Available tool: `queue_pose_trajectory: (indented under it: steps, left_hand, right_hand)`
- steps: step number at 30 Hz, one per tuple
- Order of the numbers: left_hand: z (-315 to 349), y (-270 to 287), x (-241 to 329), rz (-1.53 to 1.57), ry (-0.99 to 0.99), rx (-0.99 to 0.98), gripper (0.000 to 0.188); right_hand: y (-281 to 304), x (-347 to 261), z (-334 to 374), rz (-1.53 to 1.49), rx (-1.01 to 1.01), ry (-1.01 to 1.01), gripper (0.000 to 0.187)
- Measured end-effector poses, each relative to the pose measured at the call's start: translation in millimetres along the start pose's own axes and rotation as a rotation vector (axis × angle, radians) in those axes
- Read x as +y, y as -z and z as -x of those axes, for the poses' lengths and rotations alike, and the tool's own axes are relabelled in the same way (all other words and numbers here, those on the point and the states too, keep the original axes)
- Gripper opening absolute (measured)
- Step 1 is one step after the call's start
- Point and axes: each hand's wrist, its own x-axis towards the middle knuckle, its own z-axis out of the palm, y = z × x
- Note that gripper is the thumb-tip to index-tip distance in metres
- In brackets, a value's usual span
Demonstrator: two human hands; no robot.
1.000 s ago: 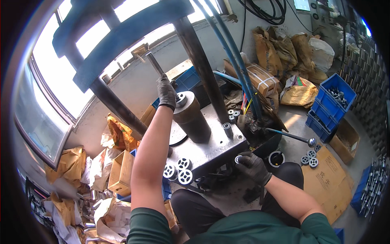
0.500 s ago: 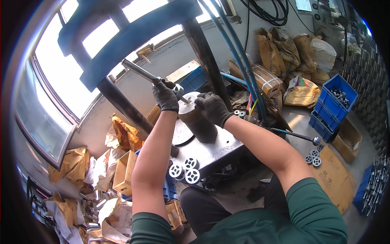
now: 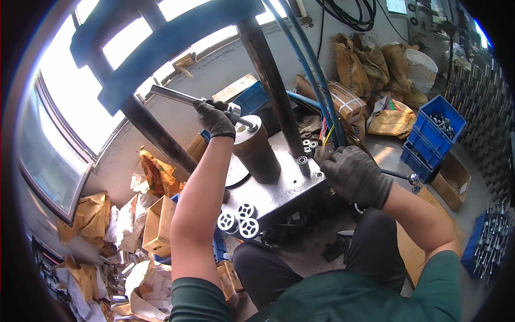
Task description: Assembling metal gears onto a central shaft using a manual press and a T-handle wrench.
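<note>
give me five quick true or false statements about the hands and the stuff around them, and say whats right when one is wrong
1. The left hand holds a metal rod. True.
2. The right hand grips the rod too. False: the right hand is apart from the rod, off to its right.
3. A thick cylinder stands upright on the metal plate. True.
4. The cluster of spoked wheels by the near left corner of the plate is bright red. False: the wheels there have pale, whitish faces.
5. The top blue crate at the right holds metal parts. True.
</note>
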Motion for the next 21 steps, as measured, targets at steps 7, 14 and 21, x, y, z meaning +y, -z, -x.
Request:
queue_pose_trajectory:
  steps: [7,14,21]
  left_hand:
    - [-19,0,-27,-0.077,-0.135,-0.063,0.044]
    - [-23,1,-30,-0.136,-0.114,-0.101,0.048]
    - [-24,-8,-32,-0.201,-0.148,-0.159,0.05]
  right_hand:
    - [60,59,105,0.358,-0.346,-0.242,0.011]
    - [30,102,51,0.277,0.34,-0.17,0.013]
    - [15,158,-62,0.287,0.348,-0.324,0.058]
